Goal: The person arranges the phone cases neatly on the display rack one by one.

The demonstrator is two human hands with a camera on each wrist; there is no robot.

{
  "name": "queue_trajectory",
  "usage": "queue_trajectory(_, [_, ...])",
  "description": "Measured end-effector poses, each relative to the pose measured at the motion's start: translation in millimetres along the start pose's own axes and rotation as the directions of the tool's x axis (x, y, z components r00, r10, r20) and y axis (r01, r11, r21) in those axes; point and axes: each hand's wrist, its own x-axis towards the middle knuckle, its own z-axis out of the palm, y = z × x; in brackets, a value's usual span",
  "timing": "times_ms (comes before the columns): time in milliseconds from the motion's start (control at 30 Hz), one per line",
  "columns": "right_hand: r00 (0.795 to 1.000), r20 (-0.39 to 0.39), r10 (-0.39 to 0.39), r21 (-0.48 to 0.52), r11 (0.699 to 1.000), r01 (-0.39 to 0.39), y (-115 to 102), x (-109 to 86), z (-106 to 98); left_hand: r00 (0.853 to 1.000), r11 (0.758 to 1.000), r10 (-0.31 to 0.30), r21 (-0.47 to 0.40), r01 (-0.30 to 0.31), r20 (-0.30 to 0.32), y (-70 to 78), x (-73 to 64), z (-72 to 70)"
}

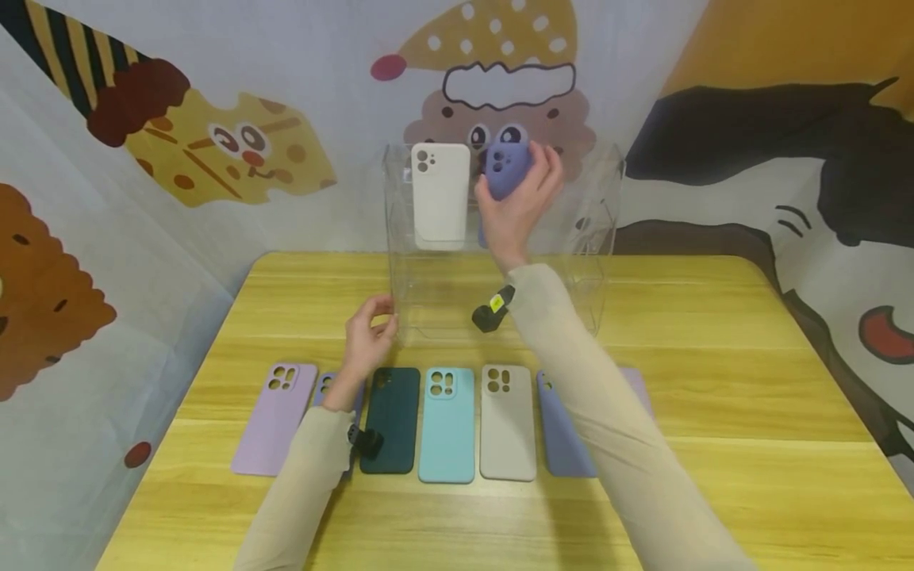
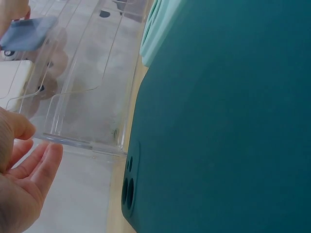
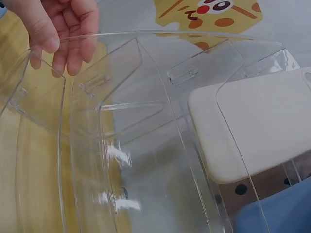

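Observation:
A clear tiered display rack (image 1: pixel 393 270) stands at the back of the table. My right hand (image 1: pixel 520 208) grips a purple-blue phone case (image 1: pixel 507 170) by its sides at the rack's top tier, thumb on the left edge and fingers on the right. Left of it, a white phone case (image 1: pixel 440 194) leans upright on that tier. Down at the rack's lower left side, my left hand (image 1: pixel 369 337) holds the edge of the clear wall between thumb and fingers. In the right wrist view the purple-blue case (image 3: pixel 279 213) shows below the white one, its gripping fingers out of sight.
Several phone cases lie in a row in front of the rack: lilac (image 1: pixel 267 432), dark teal (image 1: pixel 391 428), turquoise (image 1: pixel 447 436), beige (image 1: pixel 508 428) and blue (image 1: pixel 564 436) among them. Both forearms reach over this row. A cartoon-printed cloth (image 1: pixel 343 214) hangs behind the wooden table (image 1: pixel 714 396).

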Motion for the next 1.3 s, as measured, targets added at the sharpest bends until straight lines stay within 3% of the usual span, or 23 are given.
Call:
queue_trajectory(267, [1.000, 0.024, -0.005, -0.070, 0.998, 0.006, -2, -2.5, 2, 1.000, 1.000, 0.003, 0.026, -0.003, -0.006, -3.0, 0.0, 0.7])
queue_trajectory(500, [0.999, 0.029, -0.039, -0.102, 0.994, 0.042, 0, -2.4, 4, 1.000, 1.000, -0.005, 0.014, 0.005, -0.012, -36.6, 3.5, 3.3])
queue_trajectory(667, [0.999, 0.016, -0.050, -0.096, 0.994, 0.052, 1, -2.5, 6, 1.000, 1.000, -0.011, 0.016, 0.012, -0.006, -40.6, 4.3, 3.2])
queue_trajectory(833, [0.999, 0.021, -0.037, -0.086, 0.996, 0.039, 3, -2.8, 6, 1.000, 1.000, -0.009, 0.013, 0.010, -0.012, -36.6, 4.7, 3.8])
queue_trajectory(1067, [0.996, 0.084, -0.003, -0.040, 0.999, 0.007, 4, -3.7, -4, 1.000, 1.000, 0.008, 0.017, -0.008, -0.003, -3.3, 1.4, 1.0])
queue_trajectory(1300, [0.990, 0.138, -0.040, 0.016, 0.999, 0.038, 0, -3.5, -19, 1.000, 1.000, -0.002, 0.017, 0.003, -0.004, 1.3, -0.4, -0.1])
